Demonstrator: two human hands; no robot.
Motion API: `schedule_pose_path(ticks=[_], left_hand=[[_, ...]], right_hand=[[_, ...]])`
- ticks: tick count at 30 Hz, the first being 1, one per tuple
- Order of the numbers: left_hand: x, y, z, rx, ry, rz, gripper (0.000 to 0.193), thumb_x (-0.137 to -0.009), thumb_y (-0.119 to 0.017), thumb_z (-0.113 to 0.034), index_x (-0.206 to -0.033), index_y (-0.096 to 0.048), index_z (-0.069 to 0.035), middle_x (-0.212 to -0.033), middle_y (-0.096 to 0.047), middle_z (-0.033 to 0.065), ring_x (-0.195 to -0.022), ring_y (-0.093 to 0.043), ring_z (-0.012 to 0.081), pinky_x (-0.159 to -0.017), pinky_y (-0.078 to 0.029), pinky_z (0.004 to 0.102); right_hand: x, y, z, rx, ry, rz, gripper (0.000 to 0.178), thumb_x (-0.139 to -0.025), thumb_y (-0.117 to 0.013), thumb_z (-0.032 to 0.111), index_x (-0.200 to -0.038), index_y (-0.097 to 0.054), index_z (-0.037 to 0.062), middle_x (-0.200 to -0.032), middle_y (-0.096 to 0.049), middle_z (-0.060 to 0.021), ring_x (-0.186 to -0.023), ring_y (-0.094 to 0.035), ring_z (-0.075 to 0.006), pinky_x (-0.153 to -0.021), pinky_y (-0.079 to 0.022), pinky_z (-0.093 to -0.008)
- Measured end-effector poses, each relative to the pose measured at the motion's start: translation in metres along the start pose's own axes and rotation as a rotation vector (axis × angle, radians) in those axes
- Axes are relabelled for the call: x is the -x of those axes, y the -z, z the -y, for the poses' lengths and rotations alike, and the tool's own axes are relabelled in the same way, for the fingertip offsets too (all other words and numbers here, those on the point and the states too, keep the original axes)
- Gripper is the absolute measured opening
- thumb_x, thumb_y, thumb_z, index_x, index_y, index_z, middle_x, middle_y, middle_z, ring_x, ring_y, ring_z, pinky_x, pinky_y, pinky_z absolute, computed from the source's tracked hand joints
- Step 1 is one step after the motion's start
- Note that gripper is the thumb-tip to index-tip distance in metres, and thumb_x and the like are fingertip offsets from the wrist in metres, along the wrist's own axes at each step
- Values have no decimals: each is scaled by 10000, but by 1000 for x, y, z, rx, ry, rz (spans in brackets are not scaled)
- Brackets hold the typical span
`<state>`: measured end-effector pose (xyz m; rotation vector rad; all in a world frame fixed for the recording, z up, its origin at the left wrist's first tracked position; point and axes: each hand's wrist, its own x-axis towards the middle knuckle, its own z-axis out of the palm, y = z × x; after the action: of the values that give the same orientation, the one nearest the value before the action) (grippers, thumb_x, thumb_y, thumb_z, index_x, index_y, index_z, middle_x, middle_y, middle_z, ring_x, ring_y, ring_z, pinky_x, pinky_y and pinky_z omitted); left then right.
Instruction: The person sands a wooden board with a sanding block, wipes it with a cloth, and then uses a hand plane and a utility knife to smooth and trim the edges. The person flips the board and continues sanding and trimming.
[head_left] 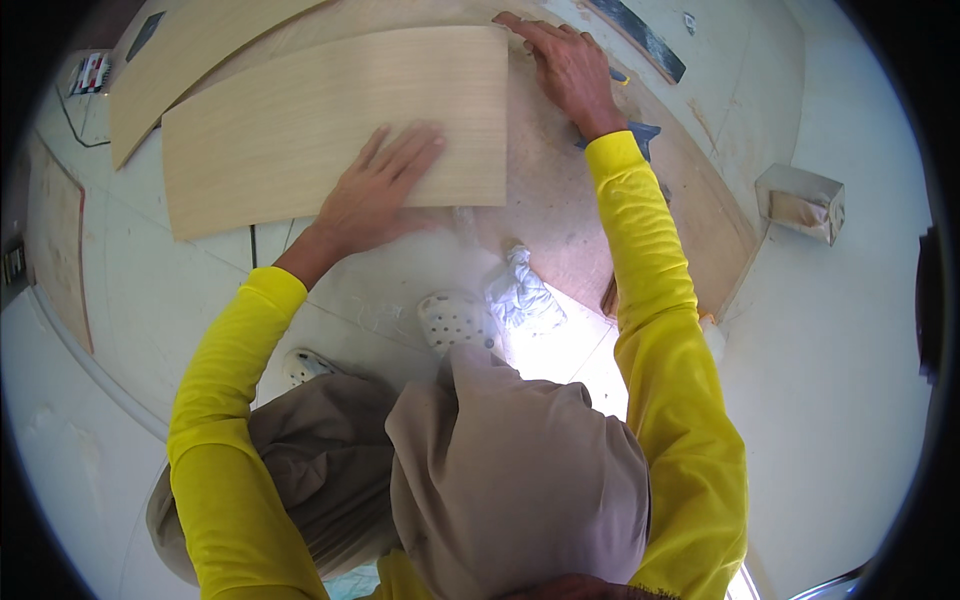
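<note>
A pale wooden panel (270,120) lies in front of me, its wood grain running lengthwise. My left hand (385,185) rests flat on its near right part, fingers spread and slightly blurred. At the panel's far right corner is my right hand (570,70), index finger reaching to the edge and the other fingers bent. Whatever may be between those fingers is too small or hidden to make out. Under the panel's right end is a larger brown board (590,210).
A second pale panel (200,60) lies at the far left. Crumpled grey plastic (525,290) lies near my white clog (455,320). A dark blue object (645,137) sits beside my right wrist. An open silvery box (800,205) stands to the right; a dark strip (640,40) lies farther away.
</note>
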<state>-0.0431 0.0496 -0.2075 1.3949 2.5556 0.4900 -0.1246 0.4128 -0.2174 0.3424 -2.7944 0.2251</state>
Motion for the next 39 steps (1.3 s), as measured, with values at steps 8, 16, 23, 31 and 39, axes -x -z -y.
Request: schedule_pose_path(ticks=[8,16,23,31,39], left_hand=[[4,-12,9,-38,0,-71,1232,-890,-887,-577,-1853,-305,-74,-1917,-339,125,-1788,-282,317,-1485,-186,552],[3,-14,8,-7,10,-109,1200,-904,-900,-545,-1846,-323,-74,-1898,-379,129,-1773,-320,321,-1476,-213,553],[5,-14,8,4,8,-120,1190,-901,-917,-503,-1837,-334,-58,-1891,-389,134,-1767,-334,333,-1473,-220,548],[2,-14,6,22,15,-120,1165,-902,-924,-469,-1835,-351,-72,-1897,-380,133,-1773,-325,323,-1471,-224,547],[8,-6,-3,-290,-80,-108,994,-905,-917,-282,-1777,-481,-87,-1848,-482,131,-1701,-466,364,-1401,-391,556]], right_hand=[[7,-2,-1,-27,8,-8,604,-1067,-680,111,-1585,-714,420,-1372,-850,28,-1169,-805,-265,-1083,-578,-487],[32,12,14,14,95,74,687,-1020,-694,65,-1618,-691,403,-1360,-840,23,-1117,-795,-265,-1059,-583,-490],[147,64,80,-37,183,238,729,-951,-743,14,-1585,-728,374,-1388,-820,-16,-1096,-764,-265,-1011,-588,-444],[151,76,52,-237,6,67,693,-992,-721,-25,-1603,-729,303,-1323,-837,-77,-1051,-804,-320,-940,-638,-473],[30,42,12,-525,-246,-165,443,-1140,-649,51,-1574,-712,111,-1284,-859,-161,-1099,-815,-360,-985,-637,-455]])
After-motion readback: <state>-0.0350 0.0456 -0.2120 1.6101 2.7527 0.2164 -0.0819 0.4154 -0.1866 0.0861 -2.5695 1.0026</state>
